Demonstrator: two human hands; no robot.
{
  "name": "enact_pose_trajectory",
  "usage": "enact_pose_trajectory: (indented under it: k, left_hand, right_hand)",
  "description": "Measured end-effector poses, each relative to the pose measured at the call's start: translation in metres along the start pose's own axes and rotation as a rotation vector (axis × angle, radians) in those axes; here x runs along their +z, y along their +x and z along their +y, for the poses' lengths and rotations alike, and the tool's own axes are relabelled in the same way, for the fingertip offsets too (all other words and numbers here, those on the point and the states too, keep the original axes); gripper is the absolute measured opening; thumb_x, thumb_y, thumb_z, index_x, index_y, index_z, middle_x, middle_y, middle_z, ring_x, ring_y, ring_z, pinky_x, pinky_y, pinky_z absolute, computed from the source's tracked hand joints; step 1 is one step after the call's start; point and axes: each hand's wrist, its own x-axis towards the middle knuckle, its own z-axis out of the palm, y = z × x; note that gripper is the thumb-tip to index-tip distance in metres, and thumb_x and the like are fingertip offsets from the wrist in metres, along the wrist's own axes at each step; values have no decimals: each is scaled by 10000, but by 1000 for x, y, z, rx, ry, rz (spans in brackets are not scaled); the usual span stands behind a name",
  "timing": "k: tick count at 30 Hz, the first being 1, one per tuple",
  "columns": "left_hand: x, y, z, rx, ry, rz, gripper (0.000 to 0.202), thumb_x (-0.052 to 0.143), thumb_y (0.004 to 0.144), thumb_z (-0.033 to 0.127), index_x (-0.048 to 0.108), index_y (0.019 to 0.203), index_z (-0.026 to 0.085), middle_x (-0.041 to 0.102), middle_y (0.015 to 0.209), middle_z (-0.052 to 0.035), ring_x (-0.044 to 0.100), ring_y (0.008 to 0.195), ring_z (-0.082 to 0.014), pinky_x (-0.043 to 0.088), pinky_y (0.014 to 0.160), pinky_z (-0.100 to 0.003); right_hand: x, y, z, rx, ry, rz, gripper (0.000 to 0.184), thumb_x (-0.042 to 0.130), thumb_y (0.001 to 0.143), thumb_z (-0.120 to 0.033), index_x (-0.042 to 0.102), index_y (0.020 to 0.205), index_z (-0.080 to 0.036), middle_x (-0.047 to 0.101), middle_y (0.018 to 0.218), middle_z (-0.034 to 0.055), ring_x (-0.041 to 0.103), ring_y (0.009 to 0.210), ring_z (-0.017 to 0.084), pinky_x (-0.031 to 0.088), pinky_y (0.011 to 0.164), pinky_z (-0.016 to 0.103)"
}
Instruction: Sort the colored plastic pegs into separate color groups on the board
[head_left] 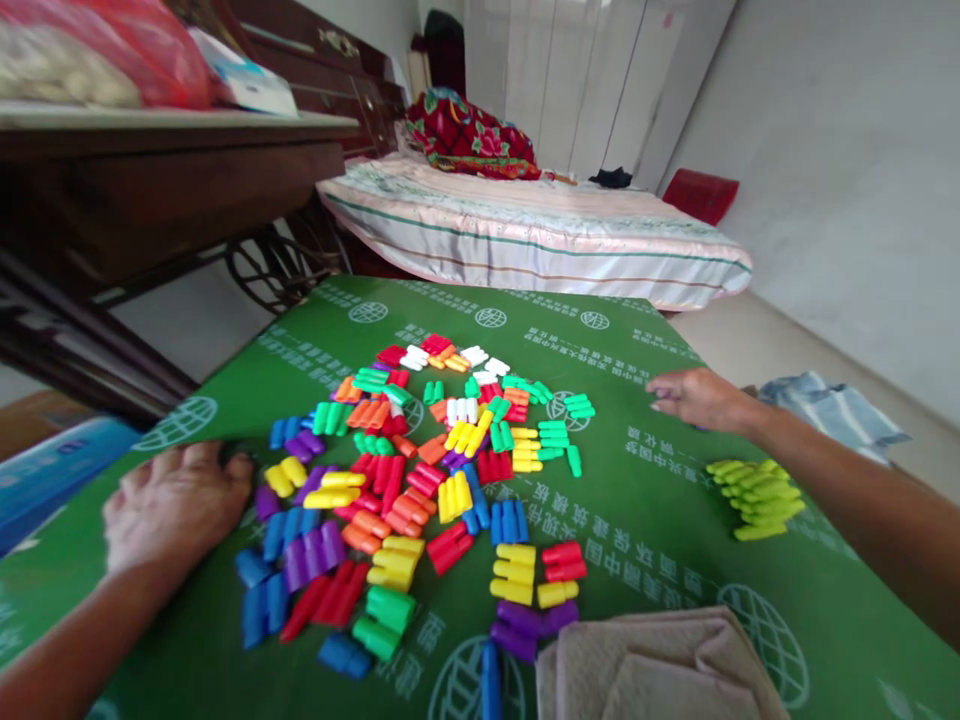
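Many small bullet-shaped plastic blocks (390, 480) in red, orange, yellow, green, blue, purple and white lie spread over the green-covered table (600, 350), many joined side by side. My left hand (176, 500) rests palm down at the table's left side, thumb apart from the fingers, just left of the purple and blue blocks. Over the right part of the table, my right hand (694, 398) has its fingers closed. Bits of purple show at its fingertips and under the palm, seemingly a purple block. Below that hand sits a pile of lime-green blocks (757, 497).
A folded brown cloth (660, 665) lies at the table's near edge. Beyond the table stands a bed (540, 225) with a red floral quilt (480, 140). A dark wooden stand (172, 190) with bags on top is at left. Striped fabric (829, 415) hangs at right.
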Motion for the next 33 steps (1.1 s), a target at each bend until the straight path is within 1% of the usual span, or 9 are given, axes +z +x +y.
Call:
enact_pose_trajectory:
  k: [3,6,9,12,14,17,22,27,33]
  left_hand:
    - [-1,-3,0,18,18,-8,694,85,842,513,477,1244,106,469,1287,-221,411,1172,-381,376,922,-471]
    - [0,-3,2,27,6,-3,666,112,854,492,478,1236,87,471,1275,-224,415,1169,-387,373,933,-474]
    - [0,-5,1,45,-11,14,638,149,860,473,486,1221,69,476,1259,-233,419,1161,-393,375,931,-485]
    - [0,-7,0,50,-41,27,618,181,866,466,490,1210,57,477,1254,-240,414,1169,-395,373,935,-494]
    - [-1,-9,0,47,-55,26,601,198,871,458,491,1206,55,476,1253,-241,413,1173,-394,371,938,-497]
    - [0,-9,1,48,-67,31,586,213,876,449,496,1195,48,477,1248,-242,417,1171,-394,371,939,-497]
    - [2,-8,0,60,-72,45,582,230,879,451,497,1196,43,482,1240,-242,421,1166,-400,373,937,-504]
    - [3,-8,-1,69,-92,60,572,243,881,449,501,1195,46,486,1237,-248,418,1167,-396,372,931,-513]
    - [3,-10,-1,69,-98,52,587,233,878,450,499,1199,38,486,1224,-242,419,1165,-399,369,935,-510]
  right_hand:
    - [9,-26,-49,-177,30,-64,232,566,823,-289,667,1020,-219,690,954,48,630,780,172,468,705,272]
    - [15,-55,-101,-359,18,-129,201,522,858,-271,645,1010,-224,668,970,40,619,796,162,445,692,264]
    - [20,-84,-147,-478,-47,-174,162,478,885,-245,626,941,-211,646,904,32,603,764,151,412,655,254]
    - [26,-108,-182,-572,-54,-214,175,432,913,-232,601,873,-211,626,835,10,583,732,134,391,634,243]
    - [32,-120,-197,-623,-51,-221,168,423,913,-211,591,896,-214,624,827,4,580,746,135,398,659,248]
    - [46,-132,-210,-641,-100,-214,190,445,851,-117,575,962,-199,631,838,15,582,755,145,415,704,269]
    - [64,-139,-214,-601,-225,-186,347,452,733,9,552,1004,-183,636,934,43,591,852,179,430,777,307]
    - [63,-137,-215,-577,-245,-212,254,441,791,-13,567,926,-188,629,877,32,588,798,173,424,744,303]
    - [55,-135,-213,-557,-181,-264,126,468,848,-129,572,804,-186,616,797,11,542,716,133,366,670,265]
